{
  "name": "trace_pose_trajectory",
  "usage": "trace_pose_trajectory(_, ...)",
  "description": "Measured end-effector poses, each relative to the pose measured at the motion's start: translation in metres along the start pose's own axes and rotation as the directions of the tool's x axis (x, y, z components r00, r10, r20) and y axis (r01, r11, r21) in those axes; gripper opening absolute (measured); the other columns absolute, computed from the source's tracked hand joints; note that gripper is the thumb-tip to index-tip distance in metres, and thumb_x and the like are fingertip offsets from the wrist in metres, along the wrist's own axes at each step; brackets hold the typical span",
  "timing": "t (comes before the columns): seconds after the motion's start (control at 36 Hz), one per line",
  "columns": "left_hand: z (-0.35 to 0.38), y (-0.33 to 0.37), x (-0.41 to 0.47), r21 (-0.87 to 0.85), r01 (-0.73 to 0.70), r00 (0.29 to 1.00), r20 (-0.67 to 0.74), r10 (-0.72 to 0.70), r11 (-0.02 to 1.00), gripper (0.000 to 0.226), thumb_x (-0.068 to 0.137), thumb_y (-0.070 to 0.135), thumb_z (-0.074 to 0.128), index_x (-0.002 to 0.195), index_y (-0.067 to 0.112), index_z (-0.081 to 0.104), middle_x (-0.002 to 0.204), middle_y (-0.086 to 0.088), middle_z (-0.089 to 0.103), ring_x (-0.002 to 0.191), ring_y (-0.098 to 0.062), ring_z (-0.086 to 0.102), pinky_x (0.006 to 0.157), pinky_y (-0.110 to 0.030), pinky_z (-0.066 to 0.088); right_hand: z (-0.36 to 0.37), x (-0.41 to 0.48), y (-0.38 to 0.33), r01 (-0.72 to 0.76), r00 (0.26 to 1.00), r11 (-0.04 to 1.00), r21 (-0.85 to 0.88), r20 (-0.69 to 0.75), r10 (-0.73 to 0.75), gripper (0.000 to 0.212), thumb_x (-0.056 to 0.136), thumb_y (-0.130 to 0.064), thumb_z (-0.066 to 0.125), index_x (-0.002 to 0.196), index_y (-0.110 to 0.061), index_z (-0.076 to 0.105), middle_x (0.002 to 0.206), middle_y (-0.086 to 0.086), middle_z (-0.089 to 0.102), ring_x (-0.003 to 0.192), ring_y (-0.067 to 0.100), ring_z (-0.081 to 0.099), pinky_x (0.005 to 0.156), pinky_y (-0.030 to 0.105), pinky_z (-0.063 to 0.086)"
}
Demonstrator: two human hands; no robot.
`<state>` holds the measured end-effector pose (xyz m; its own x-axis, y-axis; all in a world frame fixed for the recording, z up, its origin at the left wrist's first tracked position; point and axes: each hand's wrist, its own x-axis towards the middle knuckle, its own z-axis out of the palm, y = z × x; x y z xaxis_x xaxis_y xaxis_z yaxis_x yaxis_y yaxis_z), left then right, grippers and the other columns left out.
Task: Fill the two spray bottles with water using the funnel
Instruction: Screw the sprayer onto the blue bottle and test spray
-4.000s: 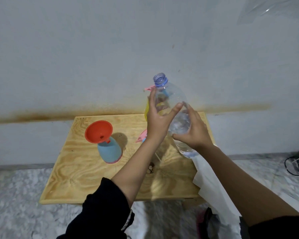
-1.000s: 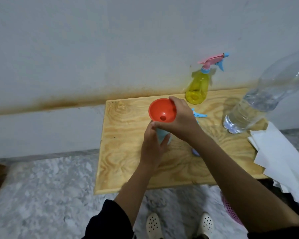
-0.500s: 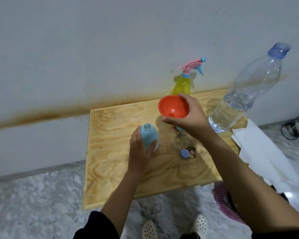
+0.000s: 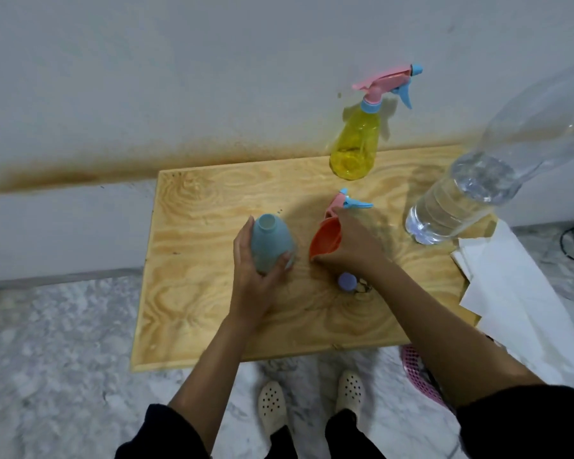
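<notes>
Left hand: curling round the lower body of the blue spray bottle, which is standing upright with its neck open at frame centre on the bench.
Right hand: clasping the orange funnel, which is tilting on its side just right of the blue spray bottle and apart from it.
Yellow spray bottle: standing at the far edge of the bench, upper right of centre, wearing its pink-and-blue trigger head.
Loose trigger head: lying on the bench just beyond the right hand, partly hidden by the fingers.
Water bottle: clear and part-filled, standing at the right of the frame, its top running out of view.
Blue cap: lying beside the right wrist, partly covered by it.
White sheets: hanging over the right end of the bench.
Pink basket: sitting on the floor at lower right, mostly hidden by the right forearm.
Surface: pale plywood with bold grain, standing against the wall.
Room: the grey-white wall is carrying a rust-brown band level with the bench top; the floor is showing grey marbling; pale perforated shoes are showing at the bottom edge.
</notes>
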<state>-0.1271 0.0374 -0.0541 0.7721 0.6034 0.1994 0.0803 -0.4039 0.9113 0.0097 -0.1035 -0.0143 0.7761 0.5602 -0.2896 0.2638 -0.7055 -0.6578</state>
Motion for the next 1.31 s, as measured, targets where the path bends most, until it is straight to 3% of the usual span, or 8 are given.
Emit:
trace_pose_trajectory(0.17, 0.005, 0.002, -0.002, 0.036, 0.018, 1.000, -0.002, -0.018, 0.999, 0.075, 0.084, 0.035, 0.064, 0.136, 0.045, 0.012, 0.139, 0.021, 0.020, 0.126, 0.022, 0.019, 0.099, 0.000, 0.021, -0.002, 0.000, 0.003, 0.023, 0.999, 0.997, 0.078, -0.029, -0.021, 0.100, 0.066, -0.045, 0.081, 0.144, -0.014, 0.027, 0.144, 0.007, 0.040, 0.128, 0.023, 0.042, 0.100, 0.032, 0.037)
trace_pose_trajectory(0.31, 0.004, 0.001, -0.002, 0.044, 0.045, 0.999, 0.019, -0.046, 0.998, 0.077, 0.084, 0.029, 0.065, 0.133, 0.054, 0.011, 0.139, 0.019, 0.021, 0.121, 0.029, 0.016, 0.095, 0.004, 0.021, -0.013, 0.011, 0.013, 0.067, 0.950, 0.966, 0.250, -0.312, 0.015, 0.046, 0.087, -0.032, 0.065, 0.126, -0.009, 0.053, 0.120, 0.008, 0.056, 0.106, 0.021, 0.056, 0.087, 0.032, 0.046)
trace_pose_trajectory(0.39, 0.004, 0.002, -0.002, 0.042, 0.075, 0.997, 0.018, -0.076, 0.996, 0.076, 0.082, 0.034, 0.065, 0.132, 0.056, 0.012, 0.138, 0.019, 0.021, 0.118, 0.031, 0.018, 0.091, 0.005, 0.023, -0.024, 0.026, 0.031, -0.029, 0.948, 0.976, 0.214, -0.304, 0.095, 0.027, 0.088, -0.023, 0.062, 0.110, -0.008, 0.062, 0.110, 0.011, 0.061, 0.099, 0.023, 0.060, 0.077, 0.026, 0.042)
trace_pose_trajectory(0.5, 0.004, 0.007, -0.003, 0.011, 0.104, 0.994, 0.025, -0.105, 0.994, 0.073, 0.077, 0.051, 0.061, 0.131, 0.057, 0.012, 0.133, 0.032, 0.018, 0.114, 0.033, 0.019, 0.085, 0.008, 0.026, -0.031, 0.040, 0.043, -0.170, 0.977, 0.975, 0.144, -0.107, 0.186, 0.028, 0.083, -0.026, 0.068, 0.103, -0.009, 0.064, 0.107, 0.007, 0.064, 0.099, 0.020, 0.058, 0.078, 0.026, 0.040)
trace_pose_trajectory(0.72, 0.003, 0.007, -0.002, 0.013, 0.128, 0.991, 0.032, -0.128, 0.992, 0.073, 0.075, 0.055, 0.058, 0.130, 0.060, 0.011, 0.131, 0.040, 0.014, 0.116, 0.033, 0.019, 0.085, 0.008, 0.025, -0.033, 0.051, 0.035, -0.072, 0.997, 0.996, 0.043, -0.010, 0.072, 0.032, 0.080, -0.023, 0.072, 0.106, -0.006, 0.067, 0.120, 0.006, 0.064, 0.097, 0.012, 0.055, 0.080, 0.021, 0.036)
trace_pose_trajectory(1.06, 0.002, 0.008, -0.001, 0.024, 0.141, 0.989, 0.037, -0.142, 0.990, 0.072, 0.076, 0.054, 0.059, 0.130, 0.063, 0.012, 0.131, 0.043, 0.015, 0.119, 0.030, 0.020, 0.089, 0.005, 0.027, -0.032, 0.050, 0.037, -0.083, 0.991, 0.988, 0.129, -0.097, 0.096, 0.023, 0.080, -0.024, 0.071, 0.097, -0.009, 0.070, 0.093, -0.002, 0.062, 0.085, 0.009, 0.053, 0.059, 0.006, 0.036)
trace_pose_trajectory(1.19, -0.001, 0.012, -0.003, 0.023, 0.172, 0.984, 0.033, -0.173, 0.985, 0.078, 0.079, 0.041, 0.068, 0.125, 0.074, 0.013, 0.124, 0.058, 0.017, 0.119, 0.026, 0.026, 0.095, -0.014, 0.036, -0.044, 0.045, 0.032, -0.079, 0.979, 0.974, 0.211, -0.166, 0.115, 0.021, 0.078, -0.015, 0.072, 0.098, -0.009, 0.068, 0.094, 0.003, 0.065, 0.084, 0.012, 0.055, 0.068, 0.015, 0.040)
trace_pose_trajectory(1.31, -0.001, 0.020, -0.006, 0.001, 0.193, 0.981, 0.002, -0.193, 0.981, 0.077, 0.083, 0.032, 0.071, 0.134, 0.057, 0.019, 0.136, 0.031, 0.028, 0.116, 0.026, 0.030, 0.087, -0.001, 0.033, -0.058, 0.039, 0.002, 0.008, 0.955, 0.917, 0.399, -0.276, 0.112, 0.025, 0.076, -0.002, 0.072, 0.100, -0.004, 0.065, 0.080, 0.001, 0.059, 0.069, 0.000, 0.054, 0.065, 0.011, 0.040)
